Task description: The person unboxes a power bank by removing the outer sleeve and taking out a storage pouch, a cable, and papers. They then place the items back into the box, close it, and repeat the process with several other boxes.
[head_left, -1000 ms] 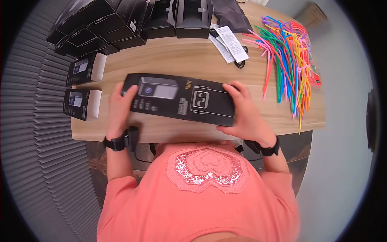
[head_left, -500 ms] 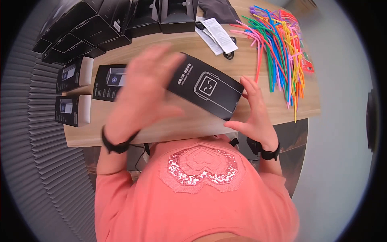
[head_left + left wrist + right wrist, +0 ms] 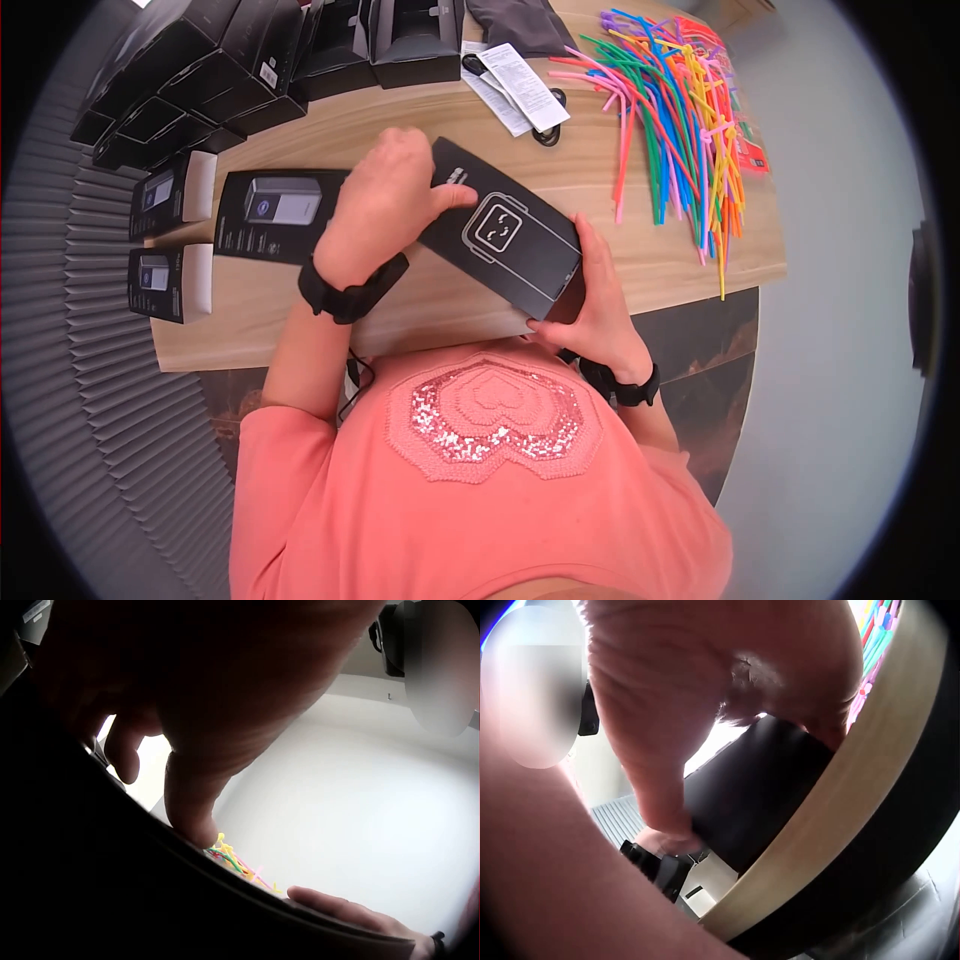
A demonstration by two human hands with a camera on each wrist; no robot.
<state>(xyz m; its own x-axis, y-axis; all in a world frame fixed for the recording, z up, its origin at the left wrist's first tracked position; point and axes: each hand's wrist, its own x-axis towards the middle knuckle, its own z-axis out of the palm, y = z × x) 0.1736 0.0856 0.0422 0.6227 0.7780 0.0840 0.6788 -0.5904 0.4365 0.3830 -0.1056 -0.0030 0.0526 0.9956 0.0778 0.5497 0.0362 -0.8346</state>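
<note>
A black printed box lies across the middle of the table in two angled parts. Its left part [image 3: 275, 212] carries a power bank picture; its right part [image 3: 520, 265] carries a white watch-like icon and tilts down to the right. My left hand [image 3: 385, 200] is over where the parts meet, thumb lying on the right part and fingers curled, largely hiding the join. My right hand [image 3: 600, 310] grips the right part's outer end, fingers at the far corner and thumb at the near one. In the right wrist view that hand spans the dark box end [image 3: 757, 780].
Two small black boxes [image 3: 160, 280] stand at the left edge. Several black boxes [image 3: 190, 70] are stacked at the back left, beside open black trays [image 3: 415, 60]. Leaflets [image 3: 520, 85], a black cable [image 3: 550, 135] and a dark pouch [image 3: 520, 25] lie behind; colourful straws [image 3: 670, 130] spread at right.
The box was one straight piece between both hands; its right part now angles away from the left. My left hand went from the left end to the join. My right hand keeps the right end.
</note>
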